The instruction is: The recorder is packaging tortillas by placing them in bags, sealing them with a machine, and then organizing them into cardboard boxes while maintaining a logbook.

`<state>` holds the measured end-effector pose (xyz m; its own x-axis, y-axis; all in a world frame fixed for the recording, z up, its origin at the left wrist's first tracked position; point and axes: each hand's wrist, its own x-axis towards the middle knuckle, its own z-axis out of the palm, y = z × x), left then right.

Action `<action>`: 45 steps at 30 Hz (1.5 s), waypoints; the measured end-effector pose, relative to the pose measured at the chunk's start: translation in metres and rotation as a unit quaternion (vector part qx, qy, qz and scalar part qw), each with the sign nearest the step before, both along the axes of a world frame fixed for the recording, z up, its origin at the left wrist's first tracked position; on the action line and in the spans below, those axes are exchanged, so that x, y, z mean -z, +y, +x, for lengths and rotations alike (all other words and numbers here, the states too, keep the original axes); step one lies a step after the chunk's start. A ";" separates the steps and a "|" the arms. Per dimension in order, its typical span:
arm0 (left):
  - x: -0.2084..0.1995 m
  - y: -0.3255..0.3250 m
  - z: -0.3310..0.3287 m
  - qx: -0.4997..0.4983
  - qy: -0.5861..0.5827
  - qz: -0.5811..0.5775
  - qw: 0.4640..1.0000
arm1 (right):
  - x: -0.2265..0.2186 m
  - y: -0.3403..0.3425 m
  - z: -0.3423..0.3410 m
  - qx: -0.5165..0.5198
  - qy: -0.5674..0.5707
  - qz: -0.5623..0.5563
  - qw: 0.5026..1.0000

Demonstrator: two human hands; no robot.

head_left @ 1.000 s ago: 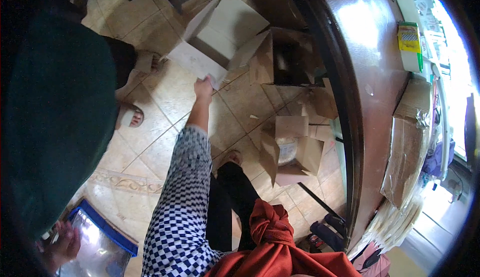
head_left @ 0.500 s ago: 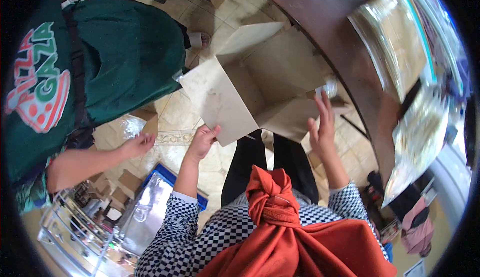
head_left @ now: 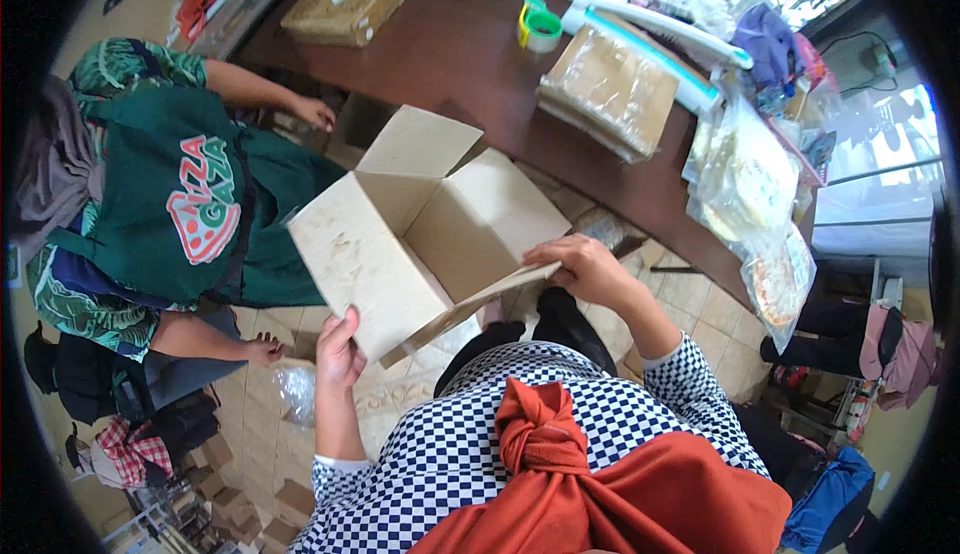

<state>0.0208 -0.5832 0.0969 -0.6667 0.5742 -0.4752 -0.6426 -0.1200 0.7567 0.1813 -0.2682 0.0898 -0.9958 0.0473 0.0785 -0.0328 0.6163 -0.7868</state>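
In front of my body an open-topped cardboard box (head_left: 375,264) is tilted in the air, its flaps spread outward. I can see into part of its inside, and no contents show there. My left hand (head_left: 342,349) pinches the near corner of the left flap, thumb on top and fingers underneath. On the other side, my right hand (head_left: 590,269) is closed over the edge of the near flap (head_left: 490,294), its thumb partly hidden behind the cardboard. The box's underside is out of sight.
Beyond the box stretches a dark wooden table (head_left: 470,74). On it lie a brown parcel (head_left: 347,6), a plastic-wrapped cardboard stack (head_left: 610,89), a green-and-yellow tape roll (head_left: 540,29) and clear food bags (head_left: 745,174). At left stands a person in a green apron (head_left: 165,189).
My right hand, earlier spread beside the box, has closed on its near flap. My left hand keeps its hold. The view has swung up, bringing more of the table into sight.
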 end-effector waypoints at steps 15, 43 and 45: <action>-0.060 0.173 0.012 0.088 0.172 -0.010 0.981 | -0.162 0.140 0.038 0.113 0.212 0.443 0.864; 0.096 0.143 -0.062 -0.128 0.372 -0.481 0.784 | -0.086 0.305 0.022 0.162 0.096 0.491 0.850; 0.115 0.107 -0.070 -0.157 0.315 -0.551 0.756 | -0.087 0.309 0.022 0.170 0.080 0.488 0.852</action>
<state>-0.0495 -0.4757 -0.0185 -0.9816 -0.1726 -0.0812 -0.1833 0.7360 0.6517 0.2036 0.0403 0.1772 -0.9104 0.1656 0.3791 0.2199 0.9699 0.1045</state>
